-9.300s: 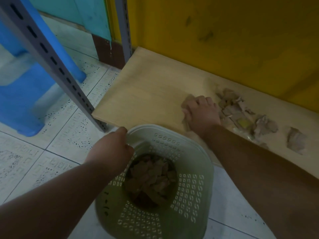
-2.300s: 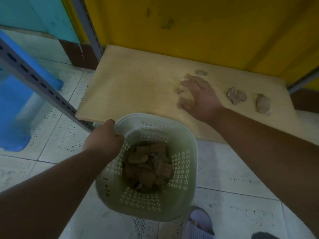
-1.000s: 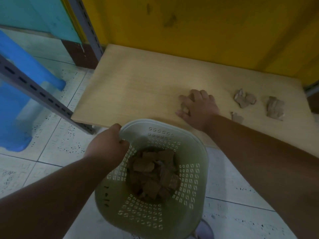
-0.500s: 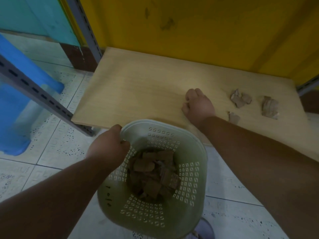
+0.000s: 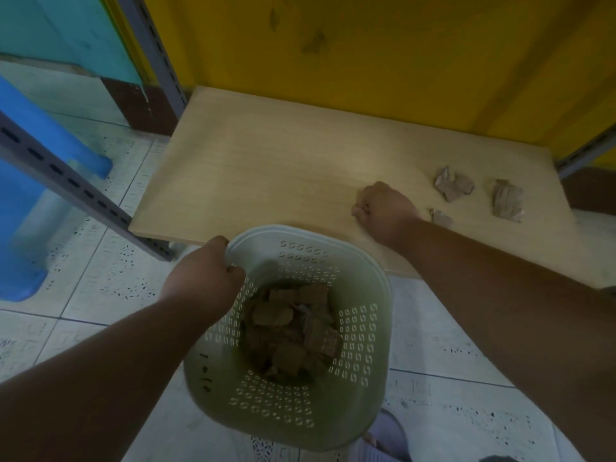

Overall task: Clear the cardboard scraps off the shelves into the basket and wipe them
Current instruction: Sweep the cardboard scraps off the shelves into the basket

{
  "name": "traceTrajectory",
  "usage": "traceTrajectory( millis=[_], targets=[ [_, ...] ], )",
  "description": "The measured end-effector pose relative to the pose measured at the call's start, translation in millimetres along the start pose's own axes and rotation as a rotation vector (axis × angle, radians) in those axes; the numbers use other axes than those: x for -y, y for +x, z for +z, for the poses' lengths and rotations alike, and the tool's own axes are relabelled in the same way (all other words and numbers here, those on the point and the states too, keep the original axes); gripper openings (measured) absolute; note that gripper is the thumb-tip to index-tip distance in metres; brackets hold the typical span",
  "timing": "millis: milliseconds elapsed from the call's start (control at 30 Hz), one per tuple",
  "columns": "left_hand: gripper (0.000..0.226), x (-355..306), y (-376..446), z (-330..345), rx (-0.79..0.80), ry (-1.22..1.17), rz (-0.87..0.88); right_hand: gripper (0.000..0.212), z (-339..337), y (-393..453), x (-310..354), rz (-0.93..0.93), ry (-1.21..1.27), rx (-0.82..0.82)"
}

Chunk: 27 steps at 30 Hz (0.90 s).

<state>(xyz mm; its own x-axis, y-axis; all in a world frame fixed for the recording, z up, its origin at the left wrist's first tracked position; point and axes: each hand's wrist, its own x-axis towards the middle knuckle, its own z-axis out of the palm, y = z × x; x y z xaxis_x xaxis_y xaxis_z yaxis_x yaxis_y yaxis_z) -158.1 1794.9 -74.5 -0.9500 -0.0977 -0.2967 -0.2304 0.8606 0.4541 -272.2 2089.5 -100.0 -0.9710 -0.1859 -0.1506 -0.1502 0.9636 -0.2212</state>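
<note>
A pale green perforated basket [image 5: 376,281] hangs just below the front edge of the low wooden shelf [image 5: 266,168]. It holds several brown cardboard scraps [image 5: 293,331]. My left hand [image 5: 206,271] grips the basket's near-left rim. My right hand [image 5: 383,208] rests on the shelf near its front edge, curled into a fist; the scraps it gathered are hidden inside. To the right of that fist, three scrap clumps lie on the shelf: a middle clump [image 5: 453,188], a far-right one [image 5: 506,201] and a small piece [image 5: 441,219] right beside my wrist.
A grey slotted upright [image 5: 66,181] slants across the shelf's left front corner, and another [image 5: 153,51] stands at the back left. A blue plastic stool [image 5: 20,195] stands on the tiled floor at left. A yellow wall [image 5: 400,61] backs the shelf. My slippered foot [image 5: 383,441] is under the basket.
My right hand swept scraps toward the front edge, then curled from flat into a fist over them. The basket and my left hand stayed below the shelf edge.
</note>
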Motion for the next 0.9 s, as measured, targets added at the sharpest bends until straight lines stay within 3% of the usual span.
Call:
traceTrajectory(
  millis=[100, 233, 567, 733, 900],
  targets=[
    [0.014, -1, -1, -1, 0.006, 0.001, -0.006, 0.019, 3, -5, 0, 0.018, 0.067, -0.044],
    [0.013, -1, -1, -2, 0.008, 0.021, -0.001, 0.017, -1, -2, -1, 0.039, 0.058, 0.024],
    [0.013, -2, -2, -3, 0.007, 0.007, -0.005, 0.029, -1, -2, 2, -0.019, -0.088, 0.089],
    [0.015, -9, -10, -3, 0.023, -0.001, -0.042, 0.018, -40, -30, 21, -0.054, 0.173, -0.091],
    [0.029, -32, -29, 9, 0.065, -0.074, -0.131, 0.018, -80, -95, 67, -0.144, 0.36, -0.016]
  ],
)
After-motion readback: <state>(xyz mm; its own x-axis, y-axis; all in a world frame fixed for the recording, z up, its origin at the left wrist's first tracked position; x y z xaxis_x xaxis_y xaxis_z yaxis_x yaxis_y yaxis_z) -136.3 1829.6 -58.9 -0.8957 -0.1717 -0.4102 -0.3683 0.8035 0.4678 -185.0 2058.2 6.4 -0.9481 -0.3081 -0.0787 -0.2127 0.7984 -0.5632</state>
